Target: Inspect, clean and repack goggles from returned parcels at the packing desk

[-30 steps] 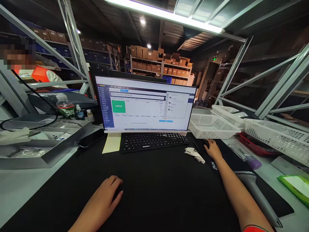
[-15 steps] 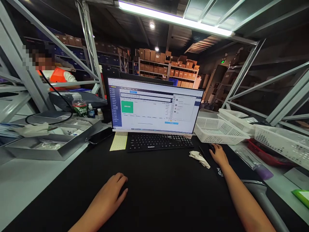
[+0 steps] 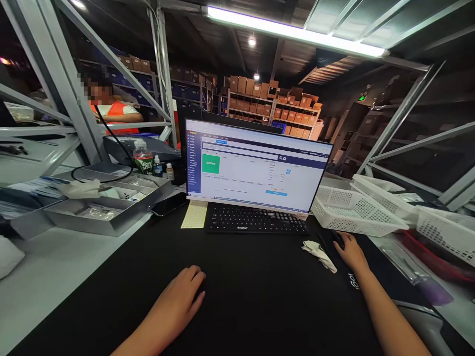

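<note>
My left hand (image 3: 182, 296) rests on the black desk mat (image 3: 252, 291), its fingers loosely bent, the thumb apart, nothing in them. At the right my right hand (image 3: 351, 252) lies over a dark computer mouse (image 3: 337, 243), which is mostly covered by the fingers. In front stands a lit monitor (image 3: 252, 168) showing a page with a green square and a blue bar. A black keyboard (image 3: 256, 221) lies below the screen. Between keyboard and right hand is a crumpled whitish cloth or glove (image 3: 319, 255).
White perforated baskets (image 3: 356, 210) stand at the right, near a clear container with a purple end (image 3: 432, 291). Grey trays (image 3: 85, 222), a phone (image 3: 172, 203) and a bottle (image 3: 143, 158) are at the left. A person in an orange vest (image 3: 117, 113) is beyond the metal frame.
The small pop-up window on the right of the screen has gone, showing the page beneath. My view has swung slightly left. Both hands stay nearly where they were on the mat.
</note>
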Demonstrator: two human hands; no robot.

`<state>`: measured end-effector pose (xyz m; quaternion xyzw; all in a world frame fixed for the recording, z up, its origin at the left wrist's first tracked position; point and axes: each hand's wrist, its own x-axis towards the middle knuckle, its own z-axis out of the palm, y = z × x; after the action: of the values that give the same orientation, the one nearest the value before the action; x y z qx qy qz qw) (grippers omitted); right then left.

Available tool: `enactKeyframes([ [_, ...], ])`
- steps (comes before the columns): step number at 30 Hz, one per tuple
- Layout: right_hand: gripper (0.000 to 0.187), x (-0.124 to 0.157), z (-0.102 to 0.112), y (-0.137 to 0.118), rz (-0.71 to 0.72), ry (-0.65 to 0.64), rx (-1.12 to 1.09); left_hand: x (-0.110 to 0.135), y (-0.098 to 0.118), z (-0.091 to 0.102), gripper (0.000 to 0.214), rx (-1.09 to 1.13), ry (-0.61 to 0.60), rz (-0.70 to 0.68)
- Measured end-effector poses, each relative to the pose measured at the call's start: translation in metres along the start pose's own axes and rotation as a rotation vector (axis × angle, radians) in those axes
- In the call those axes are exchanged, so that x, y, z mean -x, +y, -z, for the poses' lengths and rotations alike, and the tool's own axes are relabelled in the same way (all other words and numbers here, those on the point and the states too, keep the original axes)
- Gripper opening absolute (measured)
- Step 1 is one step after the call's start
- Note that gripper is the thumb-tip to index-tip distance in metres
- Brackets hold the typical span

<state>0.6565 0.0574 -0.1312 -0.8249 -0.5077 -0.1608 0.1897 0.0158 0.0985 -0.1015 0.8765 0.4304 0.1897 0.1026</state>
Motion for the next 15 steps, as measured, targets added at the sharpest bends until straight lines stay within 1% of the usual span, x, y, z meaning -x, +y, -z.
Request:
enactKeyframes([
  [6,0.048,0.000,0.006,-0.006,0.002,-0.025,-0.012,0.001,0.010,0.008,0.027,-0.017,-0.007,0.010],
  [9,0.047,0.000,0.014,-0.015,-0.016,-0.033,-0.017,0.002,0.009,0.005,0.028,-0.027,0.018,-0.001],
  [12,0.044,0.002,0.026,-0.027,-0.034,-0.043,-0.017,0.004,-0.002,-0.007,0.028,-0.034,0.080,-0.047],
  [15,0.042,0.006,0.038,-0.036,-0.053,-0.051,-0.007,0.004,-0.024,-0.024,0.033,-0.035,0.152,-0.118],
])
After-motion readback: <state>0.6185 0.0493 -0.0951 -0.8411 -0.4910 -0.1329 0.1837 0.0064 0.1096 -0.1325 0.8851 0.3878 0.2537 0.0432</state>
